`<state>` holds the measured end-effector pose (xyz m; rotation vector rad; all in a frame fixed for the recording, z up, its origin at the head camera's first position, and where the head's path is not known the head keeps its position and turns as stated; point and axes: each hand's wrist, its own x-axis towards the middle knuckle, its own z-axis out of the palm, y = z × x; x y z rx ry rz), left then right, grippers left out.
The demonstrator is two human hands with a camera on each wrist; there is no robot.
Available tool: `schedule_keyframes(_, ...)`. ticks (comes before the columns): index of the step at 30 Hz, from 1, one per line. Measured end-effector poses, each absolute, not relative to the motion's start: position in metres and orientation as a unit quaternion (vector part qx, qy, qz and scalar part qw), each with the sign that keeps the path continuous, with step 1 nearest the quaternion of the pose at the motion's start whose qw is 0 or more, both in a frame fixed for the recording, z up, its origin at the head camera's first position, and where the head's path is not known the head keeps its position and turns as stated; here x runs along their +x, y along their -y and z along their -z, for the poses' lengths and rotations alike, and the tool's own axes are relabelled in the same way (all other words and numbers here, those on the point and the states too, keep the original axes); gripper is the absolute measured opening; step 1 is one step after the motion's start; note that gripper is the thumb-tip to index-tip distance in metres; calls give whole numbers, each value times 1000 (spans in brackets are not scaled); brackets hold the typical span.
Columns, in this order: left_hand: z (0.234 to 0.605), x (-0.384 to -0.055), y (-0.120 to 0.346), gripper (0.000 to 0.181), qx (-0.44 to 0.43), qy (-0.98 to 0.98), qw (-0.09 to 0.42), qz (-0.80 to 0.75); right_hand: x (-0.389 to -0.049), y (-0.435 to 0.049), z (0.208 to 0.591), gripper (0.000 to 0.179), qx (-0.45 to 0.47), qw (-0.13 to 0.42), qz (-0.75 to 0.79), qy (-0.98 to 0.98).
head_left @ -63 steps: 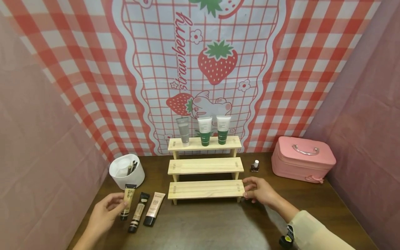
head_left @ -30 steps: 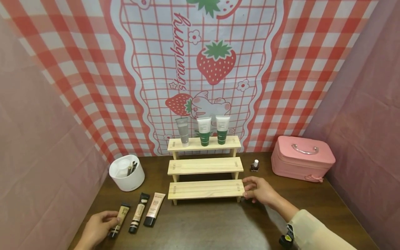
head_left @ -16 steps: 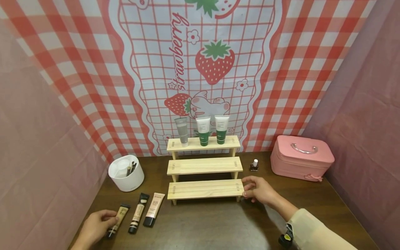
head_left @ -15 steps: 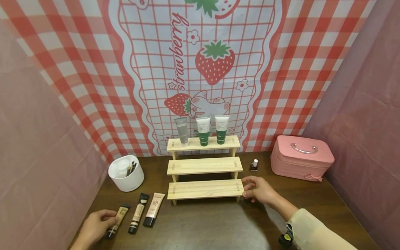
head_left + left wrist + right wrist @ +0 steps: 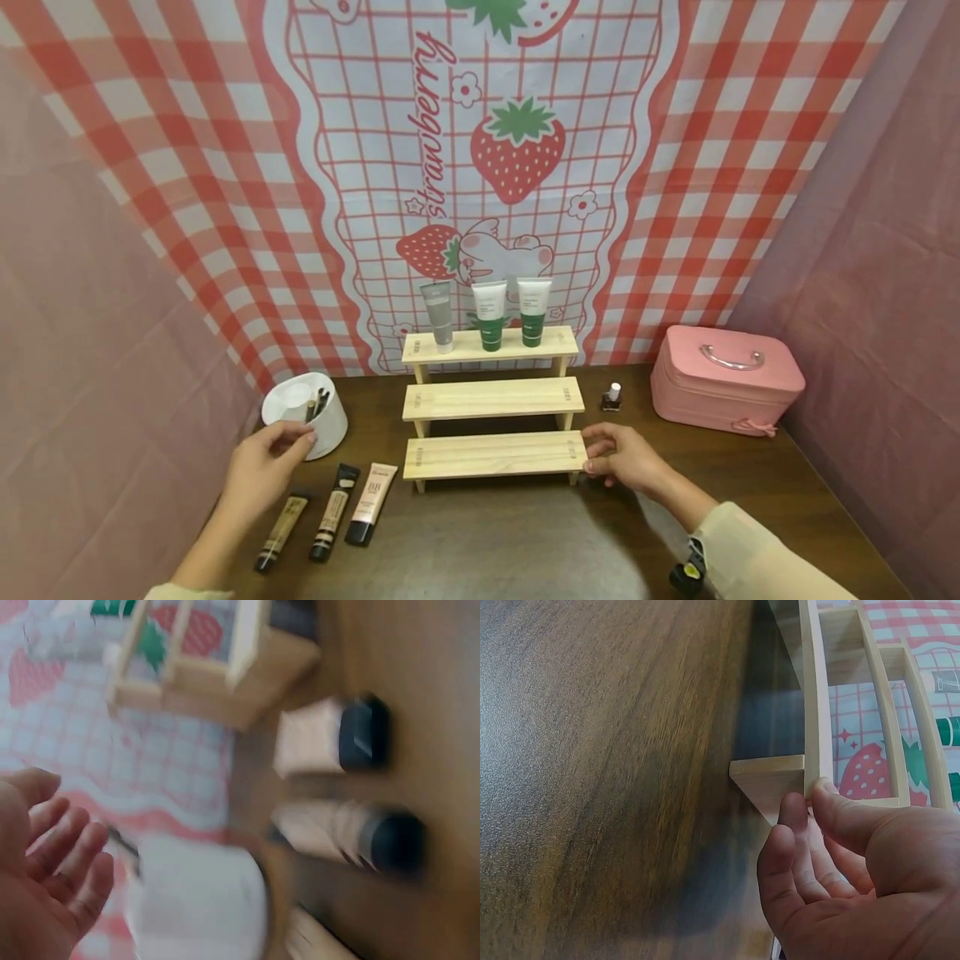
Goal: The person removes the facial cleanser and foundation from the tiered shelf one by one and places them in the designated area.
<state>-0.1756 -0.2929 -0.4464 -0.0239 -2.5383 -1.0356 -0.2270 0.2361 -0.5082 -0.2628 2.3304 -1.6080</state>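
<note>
My left hand [image 5: 258,467] hovers at the front of a white cup-like organizer [image 5: 332,432], its relaxed fingers holding nothing; the left wrist view, blurred, shows the same loose fingers [image 5: 71,855]. On the table below lie a gold tube [image 5: 282,532], a beige tube with black ends [image 5: 331,517] and a pink BB cream tube [image 5: 373,498], side by side. My right hand [image 5: 626,460] pinches the right end of the lowest board of a three-tier wooden display stand [image 5: 495,454]. In the right wrist view, thumb and fingertips grip that board's edge [image 5: 816,712].
Upright on the top tier stand a grey tube [image 5: 439,317] and two white-and-green tubes [image 5: 491,315]. Brushes [image 5: 321,402] poke out of the organizer. A nail polish bottle [image 5: 612,398] and a pink vanity case [image 5: 727,383] are at the right, before a strawberry-print backdrop [image 5: 517,158].
My left hand laid the gold tube down left of the other two, let it go, and moved up to the organizer. The right hand stays on the stand.
</note>
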Motion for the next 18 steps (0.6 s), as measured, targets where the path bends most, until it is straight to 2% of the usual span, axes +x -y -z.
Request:
schedule_keyframes(5, 423, -208, 254, 19, -64, 891, 196, 405, -227, -235, 507, 54, -90, 149, 558, -811)
schedule_keyframes(18, 384, -282, 177, 47, -100, 877, 114, 456, -229, -234, 507, 54, -85, 152, 556, -813)
